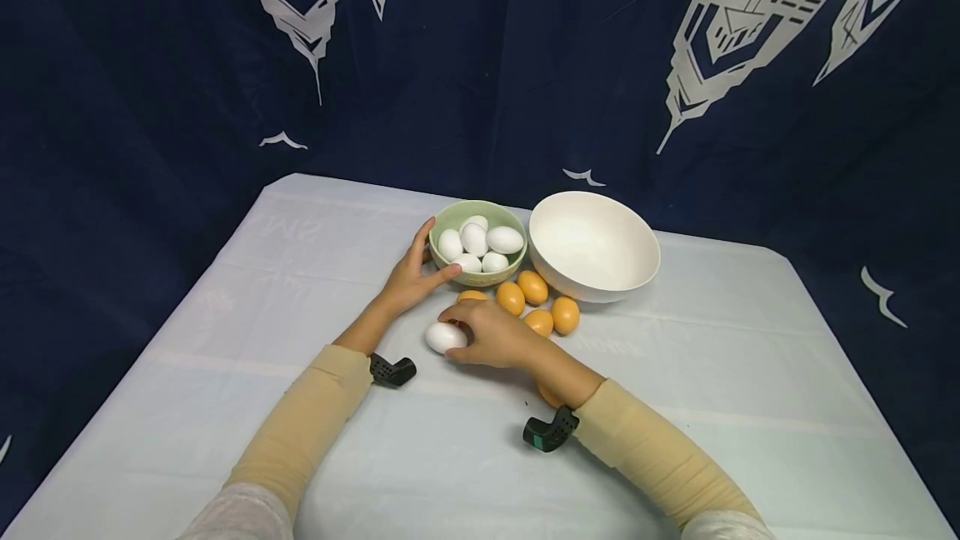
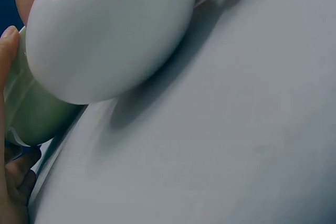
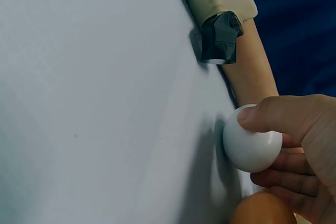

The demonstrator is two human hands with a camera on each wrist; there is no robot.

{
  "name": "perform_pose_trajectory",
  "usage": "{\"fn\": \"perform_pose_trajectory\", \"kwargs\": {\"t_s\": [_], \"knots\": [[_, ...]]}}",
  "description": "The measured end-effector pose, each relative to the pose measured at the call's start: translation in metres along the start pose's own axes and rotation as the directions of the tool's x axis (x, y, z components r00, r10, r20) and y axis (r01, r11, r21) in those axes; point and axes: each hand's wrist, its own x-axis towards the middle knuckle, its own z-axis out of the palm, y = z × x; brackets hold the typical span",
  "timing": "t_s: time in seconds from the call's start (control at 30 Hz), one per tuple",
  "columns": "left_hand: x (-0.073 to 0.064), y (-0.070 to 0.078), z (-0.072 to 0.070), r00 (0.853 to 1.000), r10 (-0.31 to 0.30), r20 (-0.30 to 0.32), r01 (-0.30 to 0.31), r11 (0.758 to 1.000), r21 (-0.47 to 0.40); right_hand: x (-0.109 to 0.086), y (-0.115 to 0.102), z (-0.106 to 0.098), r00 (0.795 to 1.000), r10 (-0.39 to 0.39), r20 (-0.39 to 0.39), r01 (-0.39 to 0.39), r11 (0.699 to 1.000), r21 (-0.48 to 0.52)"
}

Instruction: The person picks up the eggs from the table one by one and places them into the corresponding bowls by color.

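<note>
A white egg (image 1: 446,337) is pinched between the thumb and fingers of my right hand (image 1: 495,335), low over the table in front of the green bowl. It looms large in the left wrist view, and the right wrist view shows the thumb on top of this egg (image 3: 252,142). My left hand (image 1: 411,280) holds the green bowl (image 1: 480,278) at its left side, thumb at the near rim and fingers around the outside. Several white eggs (image 1: 474,240) lie inside that bowl. Brown-orange eggs (image 1: 510,298) sit on the table beyond my right hand, some partly hidden by it.
A larger white bowl (image 1: 592,244) stands right of the green one, with nothing inside. Another orange egg (image 1: 549,395) is partly covered by my right wrist. The white-covered table (image 1: 225,373) meets a dark blue printed curtain (image 1: 450,107) at the back.
</note>
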Motion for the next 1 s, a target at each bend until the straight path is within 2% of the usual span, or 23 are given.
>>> {"fn": "perform_pose_trajectory", "kwargs": {"t_s": [0.27, 0.67, 1.0], "knots": [[0.000, 0.000, 0.000, 1.000, -0.002, 0.000, 0.002, 1.000, -0.005, 0.000, 0.004, 0.002, 0.999, -0.021, -0.025, 0.021, 1.000, 0.010], [0.001, 0.000, 0.000, 1.000, 0.003, 0.000, -0.003, 1.000, -0.004, -0.004, 0.006, -0.006, 0.997, 0.008, -0.072, -0.002, 0.997, 0.078], [-0.001, 0.004, -0.001, 1.000, -0.007, 0.001, 0.007, 1.000, -0.005, -0.005, 0.004, -0.020, 0.995, 0.075, -0.067, -0.072, 0.996, 0.050]]}}
